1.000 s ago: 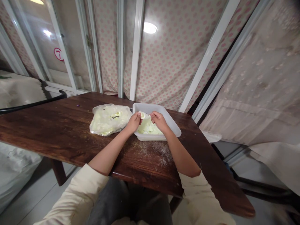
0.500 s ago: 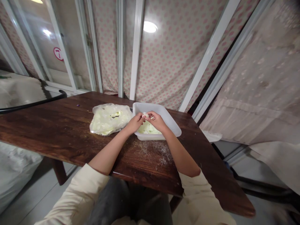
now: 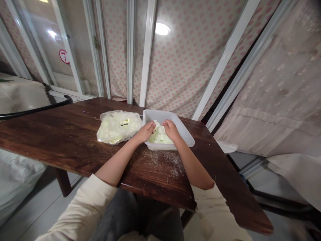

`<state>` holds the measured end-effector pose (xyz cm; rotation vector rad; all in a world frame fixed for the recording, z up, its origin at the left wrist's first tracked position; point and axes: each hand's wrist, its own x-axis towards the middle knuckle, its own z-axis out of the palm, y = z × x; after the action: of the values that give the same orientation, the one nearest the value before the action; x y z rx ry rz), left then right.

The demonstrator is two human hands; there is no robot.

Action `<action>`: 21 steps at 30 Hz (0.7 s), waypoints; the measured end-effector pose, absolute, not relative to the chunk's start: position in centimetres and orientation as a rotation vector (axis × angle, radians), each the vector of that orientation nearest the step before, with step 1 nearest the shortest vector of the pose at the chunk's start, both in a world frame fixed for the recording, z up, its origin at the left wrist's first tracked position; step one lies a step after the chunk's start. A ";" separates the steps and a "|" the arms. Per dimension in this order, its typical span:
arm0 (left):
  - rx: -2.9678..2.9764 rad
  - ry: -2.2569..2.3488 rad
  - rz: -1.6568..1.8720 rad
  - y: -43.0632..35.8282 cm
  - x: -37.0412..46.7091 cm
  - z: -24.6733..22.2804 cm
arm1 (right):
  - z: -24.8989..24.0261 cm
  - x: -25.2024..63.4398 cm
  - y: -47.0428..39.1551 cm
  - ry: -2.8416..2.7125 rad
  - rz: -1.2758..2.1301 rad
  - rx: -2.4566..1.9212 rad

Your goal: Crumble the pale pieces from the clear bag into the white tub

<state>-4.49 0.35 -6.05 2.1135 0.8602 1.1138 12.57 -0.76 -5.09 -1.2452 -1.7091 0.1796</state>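
Observation:
A white plastic tub [image 3: 184, 130] sits on the dark wooden table, with pale green-white pieces [image 3: 160, 137] in its bottom. Over the tub's left side is my left hand [image 3: 147, 131], fingers closed together; what they hold is too small to make out. My right hand [image 3: 170, 129] is above the middle of the tub, its fingers also pinched together, their contents unclear. The two hands are apart, and pale pieces show between and below them. Left of the tub lies a clear plastic bag [image 3: 117, 129] of pale green-white material, with an opening on top.
The wooden table [image 3: 62, 134] has pale crumbs scattered in front of the tub. A black curved rail [image 3: 37, 109] runs at the left edge. A large whitish bag [image 3: 17, 180] stands below left. Curtained window panels rise behind the table.
My hands were together around a small white piece over the tub. Now they are separated, and more of the pale pieces below shows.

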 end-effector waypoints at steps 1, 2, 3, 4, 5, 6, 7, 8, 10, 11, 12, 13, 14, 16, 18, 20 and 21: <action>2.114 0.862 1.109 0.4 -4.5 -6.0 | -5.2 12.5 -0.8 -1.767 0.173 -1.208; 2.120 0.866 1.104 0.4 -4.4 -6.0 | -5.2 12.4 -0.8 -1.829 0.184 -1.159; 2.129 0.868 1.098 0.4 -4.4 -6.0 | -5.2 12.3 -0.8 -1.883 0.210 -1.110; 2.143 0.864 1.093 0.4 -4.4 -5.9 | -5.2 12.1 -0.9 -1.929 0.247 -1.068; 2.159 0.857 1.088 0.4 -4.4 -5.9 | -5.1 12.0 -1.0 -1.963 0.286 -1.038; 2.176 0.847 1.083 0.4 -4.5 -5.8 | -5.1 11.9 -1.1 -1.984 0.328 -1.019; 2.190 0.838 1.078 0.3 -4.5 -5.7 | -5.0 11.8 -1.2 -1.992 0.373 -1.006; 2.197 0.830 1.072 0.2 -4.5 -5.6 | -5.0 11.7 -1.2 -1.989 0.419 -0.993; 2.182 0.815 1.060 0.1 -4.5 -5.5 | -4.9 11.7 -1.3 -1.980 0.497 -0.965; 2.168 0.806 1.053 0.0 -4.5 -5.5 | -4.9 11.7 -1.3 -1.974 0.518 -0.955; 2.155 0.798 1.047 0.0 -4.5 -5.6 | -4.9 11.7 -1.3 -1.970 0.523 -0.949; 2.151 0.794 1.041 0.0 -4.5 -5.6 | -5.0 11.8 -1.2 -1.967 0.514 -0.946; 2.155 0.799 1.035 0.0 -4.5 -5.6 | -5.0 11.8 -1.2 -1.962 0.493 -0.948; 2.180 0.839 1.014 0.0 -4.6 -5.8 | -5.0 11.8 -1.1 -1.951 0.425 -0.959; 2.198 0.889 0.984 0.1 -4.6 -5.8 | -5.0 11.8 -1.2 -1.963 0.322 -0.976; 2.197 0.919 0.971 0.2 -4.6 -5.9 | -4.9 11.8 -1.4 -2.014 0.185 -1.005; 2.194 0.924 0.975 0.3 -4.6 -5.9 | -4.8 11.7 -1.5 -2.048 0.107 -1.028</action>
<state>-4.60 0.29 -5.90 2.1939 0.9237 0.9754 11.72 -1.51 -4.79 -1.0281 -2.0476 0.1073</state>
